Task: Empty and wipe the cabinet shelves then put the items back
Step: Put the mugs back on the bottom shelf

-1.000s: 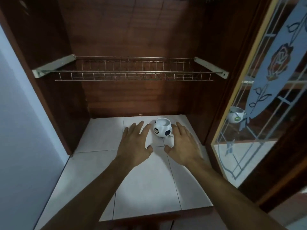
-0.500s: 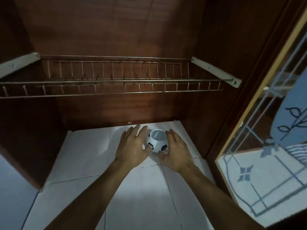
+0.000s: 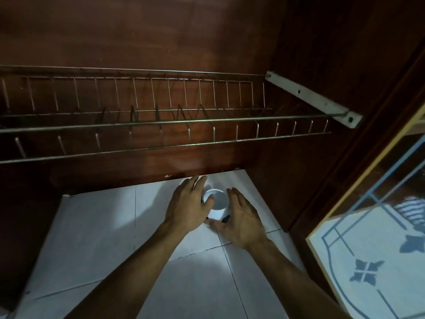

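My left hand (image 3: 188, 204) and right hand (image 3: 242, 221), fingers straight, seem to press the round white black-patched ceramic mug (image 3: 218, 201) standing between them.

This is a home kitchen, viewed looking into a dish cabinet (image 3: 138, 38) whose dark reddish wood panels fill the top and right of the frame. A wire plate rack (image 3: 161, 122) spans the middle, hung on a pale metal bracket (image 3: 310, 99) at upper right. Below it, a white-tiled shelf (image 3: 99, 226) bears a white mug (image 3: 216, 200) at centre. A glass door (image 3: 372, 249) with blue ornamental lines stands at the right edge.
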Tool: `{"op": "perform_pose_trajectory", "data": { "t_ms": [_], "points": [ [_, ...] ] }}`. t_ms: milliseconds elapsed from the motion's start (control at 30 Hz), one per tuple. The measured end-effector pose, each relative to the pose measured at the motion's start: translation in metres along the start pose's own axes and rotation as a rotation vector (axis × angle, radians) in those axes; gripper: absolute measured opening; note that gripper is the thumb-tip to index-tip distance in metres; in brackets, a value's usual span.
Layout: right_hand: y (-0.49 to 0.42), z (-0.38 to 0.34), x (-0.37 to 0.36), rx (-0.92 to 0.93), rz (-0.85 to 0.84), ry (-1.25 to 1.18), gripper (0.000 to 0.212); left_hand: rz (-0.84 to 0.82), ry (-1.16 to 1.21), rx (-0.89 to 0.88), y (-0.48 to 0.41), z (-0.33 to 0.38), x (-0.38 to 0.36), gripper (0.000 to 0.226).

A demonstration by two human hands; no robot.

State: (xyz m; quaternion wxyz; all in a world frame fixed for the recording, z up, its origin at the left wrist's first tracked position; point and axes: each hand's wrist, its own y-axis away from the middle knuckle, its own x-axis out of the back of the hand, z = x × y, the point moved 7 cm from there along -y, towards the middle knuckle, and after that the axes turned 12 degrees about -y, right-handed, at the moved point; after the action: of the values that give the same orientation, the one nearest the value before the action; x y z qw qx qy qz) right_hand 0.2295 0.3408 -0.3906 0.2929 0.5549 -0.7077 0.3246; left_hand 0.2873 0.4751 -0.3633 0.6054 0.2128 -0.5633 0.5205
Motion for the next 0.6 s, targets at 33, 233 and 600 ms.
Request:
{"op": "perform_pose_trajectory", "data": {
  "t_ms": [33,233,600],
  "points": [
    [0.001,-0.001,0.000,0.012,0.011,-0.018,0.103,-0.011,0.003,0.003,-0.001,0.000,-0.003,0.059],
    [-0.002,0.005,0.001,0.020,0.051,-0.014,0.101,-0.097,0.110,0.014,-0.010,0.002,-0.024,0.055],
    [-0.002,0.013,-0.012,-0.004,-0.002,-0.187,0.094,-0.159,0.322,0.052,-0.009,0.005,-0.044,0.037]
  ]
}}
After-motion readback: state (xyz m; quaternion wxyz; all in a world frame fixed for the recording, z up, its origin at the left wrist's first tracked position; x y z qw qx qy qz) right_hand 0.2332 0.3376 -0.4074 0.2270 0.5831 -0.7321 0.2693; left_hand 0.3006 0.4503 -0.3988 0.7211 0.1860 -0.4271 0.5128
